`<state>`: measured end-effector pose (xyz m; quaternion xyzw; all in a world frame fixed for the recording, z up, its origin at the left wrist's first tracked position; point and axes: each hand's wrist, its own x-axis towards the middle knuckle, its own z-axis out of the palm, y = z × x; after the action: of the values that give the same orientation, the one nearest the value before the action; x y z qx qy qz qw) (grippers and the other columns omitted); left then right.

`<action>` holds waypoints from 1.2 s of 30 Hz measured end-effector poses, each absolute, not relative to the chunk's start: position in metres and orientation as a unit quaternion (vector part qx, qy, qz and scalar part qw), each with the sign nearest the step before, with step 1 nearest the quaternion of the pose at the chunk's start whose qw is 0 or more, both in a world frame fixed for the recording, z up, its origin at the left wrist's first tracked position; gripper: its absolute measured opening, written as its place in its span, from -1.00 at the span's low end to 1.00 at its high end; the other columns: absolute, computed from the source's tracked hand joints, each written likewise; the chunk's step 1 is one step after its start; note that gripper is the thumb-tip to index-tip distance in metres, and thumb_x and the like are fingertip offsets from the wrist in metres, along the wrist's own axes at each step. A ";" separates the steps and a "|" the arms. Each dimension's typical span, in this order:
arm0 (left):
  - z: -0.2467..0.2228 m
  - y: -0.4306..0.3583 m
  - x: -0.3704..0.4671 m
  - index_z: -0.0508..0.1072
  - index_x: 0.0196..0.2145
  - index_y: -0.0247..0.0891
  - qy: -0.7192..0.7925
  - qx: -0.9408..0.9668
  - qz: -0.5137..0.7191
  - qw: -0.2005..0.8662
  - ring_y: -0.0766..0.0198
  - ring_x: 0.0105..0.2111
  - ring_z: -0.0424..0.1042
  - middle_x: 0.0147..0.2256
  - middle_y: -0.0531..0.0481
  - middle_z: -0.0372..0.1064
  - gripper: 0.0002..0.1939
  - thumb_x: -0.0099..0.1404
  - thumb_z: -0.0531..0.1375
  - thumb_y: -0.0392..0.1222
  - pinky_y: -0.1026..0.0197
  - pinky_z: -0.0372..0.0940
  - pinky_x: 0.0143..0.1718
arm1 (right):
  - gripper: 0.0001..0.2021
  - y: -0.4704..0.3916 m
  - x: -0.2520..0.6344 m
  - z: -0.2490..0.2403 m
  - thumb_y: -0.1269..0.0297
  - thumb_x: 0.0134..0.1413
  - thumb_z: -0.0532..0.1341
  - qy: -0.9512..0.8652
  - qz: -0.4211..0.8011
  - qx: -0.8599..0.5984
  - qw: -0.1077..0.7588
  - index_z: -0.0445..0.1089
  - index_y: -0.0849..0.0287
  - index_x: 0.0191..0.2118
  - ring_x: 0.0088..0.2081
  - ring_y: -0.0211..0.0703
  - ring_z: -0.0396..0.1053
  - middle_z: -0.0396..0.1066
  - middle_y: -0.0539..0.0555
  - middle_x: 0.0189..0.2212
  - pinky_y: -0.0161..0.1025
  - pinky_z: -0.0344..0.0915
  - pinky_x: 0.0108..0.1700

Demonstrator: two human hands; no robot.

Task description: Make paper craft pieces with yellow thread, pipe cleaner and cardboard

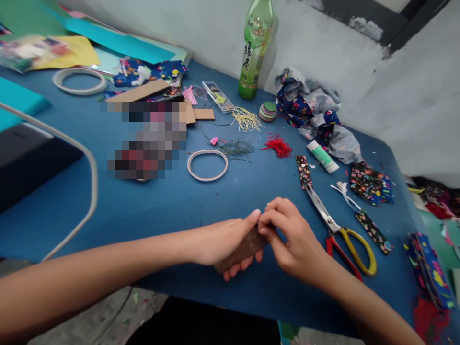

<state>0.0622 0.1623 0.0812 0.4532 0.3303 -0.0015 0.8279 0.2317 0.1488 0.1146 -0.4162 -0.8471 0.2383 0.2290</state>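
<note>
Cradling a flat, brown, card-like piece (247, 247) in my left hand (219, 240) over the smooth blue tabletop (165, 206), I pinch its far end with my right hand (293, 235), where light, even pressure should prevent creasing.

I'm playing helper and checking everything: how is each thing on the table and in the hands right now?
Left hand: closed around brown piece
Right hand: closed on the piece's end
Bottle: upright; top out of view
Scissors: lying down
Green-and-white tube: on its side
Red thread: loose, tangled
Yellow strings: loose pile
White ring: lying flat
Patterned cloth: crumpled
</note>
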 end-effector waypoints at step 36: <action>0.091 0.168 0.058 0.35 -0.43 -0.31 0.325 0.269 -0.062 0.904 0.36 -0.66 0.18 -0.60 0.04 0.17 -0.13 0.07 -0.31 0.56 0.29 0.24 -0.70 | -0.76 0.159 0.239 0.118 0.50 0.20 0.06 -0.950 -0.096 -0.196 0.224 0.45 0.10 -0.33 -0.29 -0.23 0.33 0.50 -0.05 -0.39 -0.21 0.20 -0.15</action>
<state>0.0583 0.1678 0.0908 0.2693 0.3250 -0.0620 0.9044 0.2394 0.1589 0.1177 -0.1962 -0.9498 -0.0955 0.2243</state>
